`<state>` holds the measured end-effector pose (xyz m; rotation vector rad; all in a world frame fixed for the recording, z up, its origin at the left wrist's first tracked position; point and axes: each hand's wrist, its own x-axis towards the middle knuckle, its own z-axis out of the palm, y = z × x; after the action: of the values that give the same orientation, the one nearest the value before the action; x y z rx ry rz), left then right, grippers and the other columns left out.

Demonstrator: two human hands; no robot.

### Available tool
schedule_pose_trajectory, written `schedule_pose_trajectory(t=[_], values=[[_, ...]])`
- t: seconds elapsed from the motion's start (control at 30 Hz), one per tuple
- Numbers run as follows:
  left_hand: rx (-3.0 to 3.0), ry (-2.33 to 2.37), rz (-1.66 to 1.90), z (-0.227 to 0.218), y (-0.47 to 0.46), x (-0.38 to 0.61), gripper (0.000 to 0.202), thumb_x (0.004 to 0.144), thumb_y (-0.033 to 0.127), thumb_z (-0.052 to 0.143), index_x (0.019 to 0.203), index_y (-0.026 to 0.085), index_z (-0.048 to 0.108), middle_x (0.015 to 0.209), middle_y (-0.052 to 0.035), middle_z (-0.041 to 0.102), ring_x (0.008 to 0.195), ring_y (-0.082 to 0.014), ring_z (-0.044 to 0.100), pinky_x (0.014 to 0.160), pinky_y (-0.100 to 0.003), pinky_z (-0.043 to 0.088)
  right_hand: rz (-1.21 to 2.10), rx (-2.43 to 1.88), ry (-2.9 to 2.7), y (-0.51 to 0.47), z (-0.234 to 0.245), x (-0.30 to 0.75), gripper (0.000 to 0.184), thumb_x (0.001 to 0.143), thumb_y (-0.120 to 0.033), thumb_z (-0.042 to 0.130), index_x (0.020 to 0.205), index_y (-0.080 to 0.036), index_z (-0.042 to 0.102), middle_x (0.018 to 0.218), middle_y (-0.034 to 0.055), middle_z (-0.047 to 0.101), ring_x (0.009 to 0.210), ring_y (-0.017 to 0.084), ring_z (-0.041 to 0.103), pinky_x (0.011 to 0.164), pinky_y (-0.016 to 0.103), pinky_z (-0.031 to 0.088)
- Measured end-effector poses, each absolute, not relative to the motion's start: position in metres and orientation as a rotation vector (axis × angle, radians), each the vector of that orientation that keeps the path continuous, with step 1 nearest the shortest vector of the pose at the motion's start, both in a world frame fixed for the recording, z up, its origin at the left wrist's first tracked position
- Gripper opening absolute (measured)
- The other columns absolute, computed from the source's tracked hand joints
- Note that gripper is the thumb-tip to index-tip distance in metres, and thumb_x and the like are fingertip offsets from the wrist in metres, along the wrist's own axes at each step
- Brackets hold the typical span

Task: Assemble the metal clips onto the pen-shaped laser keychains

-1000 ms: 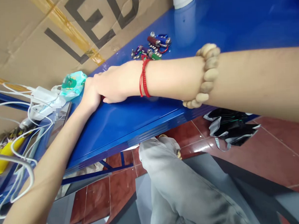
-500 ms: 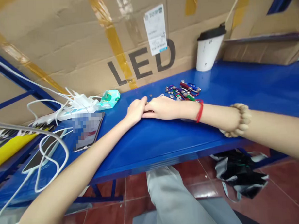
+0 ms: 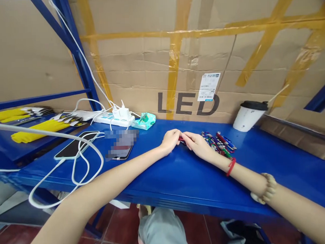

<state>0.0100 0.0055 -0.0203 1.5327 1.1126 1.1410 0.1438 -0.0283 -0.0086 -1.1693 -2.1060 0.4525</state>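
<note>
My left hand and my right hand rest together on the blue table, fingertips meeting. Between them both pinch a small dark red object, mostly hidden by the fingers. Both hands are closed around it. Just right of my right hand lies a heap of small coloured keychain flashlights. A red string and a bead bracelet sit on my right wrist.
A white cup with a black lid stands at the back right. At left lie two phones, white cables, a power strip and a teal packet. A cardboard wall marked LED stands behind.
The view has lifted from the table edge to the whole bench. My hands stay joined, now further from me, with the right hand's fingers pinching rather than lying over the left.
</note>
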Motion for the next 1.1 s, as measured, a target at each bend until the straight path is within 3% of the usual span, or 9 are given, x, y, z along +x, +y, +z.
schedule_pose_trajectory(t=[0.1, 0.23, 0.43, 0.67, 0.87, 1.1], values=[[1.468, 1.115, 1.199, -0.022, 0.006, 0.012, 0.016, 0.078, 0.025, 0.048, 0.065, 0.016, 0.053, 0.057, 0.0018, 0.052, 0.048, -0.0070, 0.044, 0.047, -0.018, 0.034, 0.448, -1.201, -2.115, -0.024, -0.014, 0.143, 0.038, 0.092, -0.044, 0.027, 0.076, -0.020, 0.051, 0.052, -0.0029, 0.049, 0.053, 0.014, 0.050, 0.057, 0.026, 0.039], [1.440, 1.154, 1.227, -0.022, 0.010, 0.015, 0.013, 0.077, 0.021, 0.049, 0.066, 0.016, 0.053, 0.062, 0.0010, 0.055, 0.053, -0.0077, 0.048, 0.050, -0.018, 0.036, 0.380, -1.200, -2.141, -0.021, -0.017, 0.140, 0.031, 0.092, -0.039, 0.030, 0.082, -0.020, 0.052, 0.069, 0.0018, 0.061, 0.066, 0.016, 0.058, 0.067, 0.029, 0.044], [1.392, 1.110, 1.132, -0.012, 0.008, 0.012, 0.019, 0.080, 0.016, 0.038, 0.068, 0.016, 0.052, 0.048, 0.0054, 0.041, 0.038, -0.0046, 0.029, 0.040, -0.018, 0.023, 0.219, -1.123, -2.227, -0.025, -0.016, 0.140, 0.026, 0.089, -0.031, 0.040, 0.108, -0.021, 0.055, 0.110, 0.0088, 0.062, 0.098, 0.023, 0.059, 0.083, 0.037, 0.045], [1.459, 1.109, 1.081, -0.006, -0.002, 0.011, 0.028, 0.086, 0.020, 0.032, 0.060, 0.018, 0.041, 0.037, 0.0072, 0.029, 0.034, -0.0061, 0.023, 0.040, -0.021, 0.018, -0.063, -1.155, -2.298, -0.026, -0.007, 0.151, 0.029, 0.091, -0.031, 0.038, 0.111, -0.021, 0.056, 0.103, 0.0091, 0.061, 0.086, 0.021, 0.062, 0.075, 0.034, 0.046], [1.700, 1.295, 0.982, -0.011, 0.002, 0.010, 0.043, 0.088, 0.030, 0.030, 0.047, 0.017, 0.038, 0.035, 0.0038, 0.035, 0.037, -0.0077, 0.031, 0.045, -0.023, 0.024, 0.133, -1.316, -2.219, -0.026, -0.010, 0.147, 0.030, 0.093, -0.039, 0.030, 0.101, -0.023, 0.054, 0.082, 0.0025, 0.066, 0.069, 0.018, 0.061, 0.060, 0.028, 0.040], [1.390, 1.127, 1.080, -0.007, -0.004, 0.009, 0.036, 0.086, 0.023, 0.031, 0.051, 0.019, 0.031, 0.035, 0.0080, 0.024, 0.031, -0.0047, 0.020, 0.039, -0.022, 0.017, 0.107, -1.355, -2.171, -0.038, -0.003, 0.140, 0.029, 0.089, -0.046, 0.040, 0.106, -0.025, 0.051, 0.064, -0.0036, 0.062, 0.060, 0.016, 0.057, 0.051, 0.024, 0.029]])
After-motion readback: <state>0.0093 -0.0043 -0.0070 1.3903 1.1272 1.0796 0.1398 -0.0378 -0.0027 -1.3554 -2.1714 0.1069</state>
